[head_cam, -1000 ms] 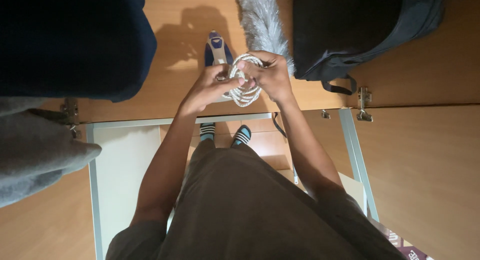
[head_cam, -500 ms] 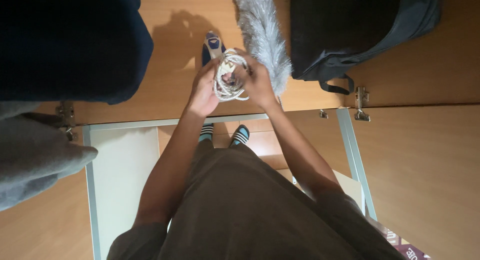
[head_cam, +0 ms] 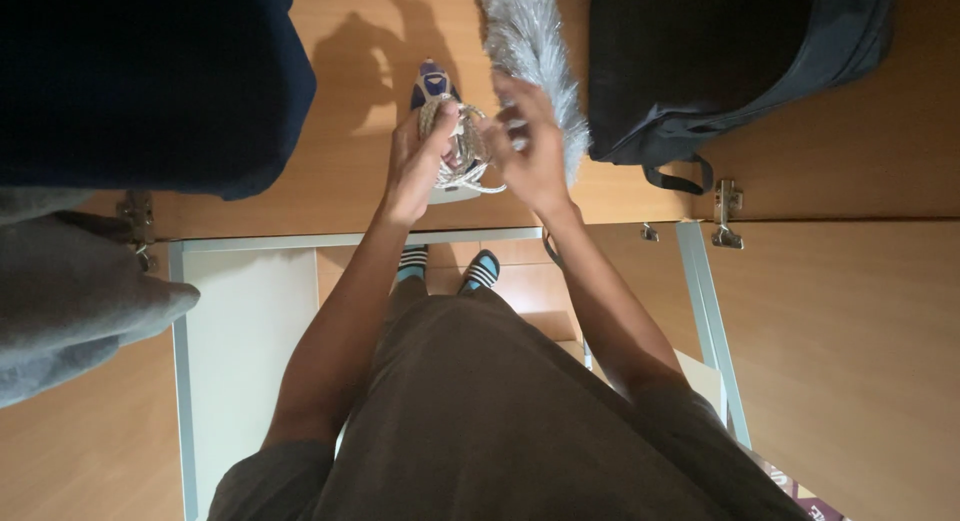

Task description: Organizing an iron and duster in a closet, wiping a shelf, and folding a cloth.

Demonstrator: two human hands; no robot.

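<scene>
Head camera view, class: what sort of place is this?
Probably a home wardrobe or storage cupboard: a wooden shelf holds a dark backpack and folded clothing, with door hinges at its edge.

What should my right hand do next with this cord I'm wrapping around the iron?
Probably bring the right hand back to the coiled cord. The left hand grips the iron with loops bunched on it, while the right hand hangs open just beside the coil, and a loose end sticks out below, likely needing tucking.
</scene>
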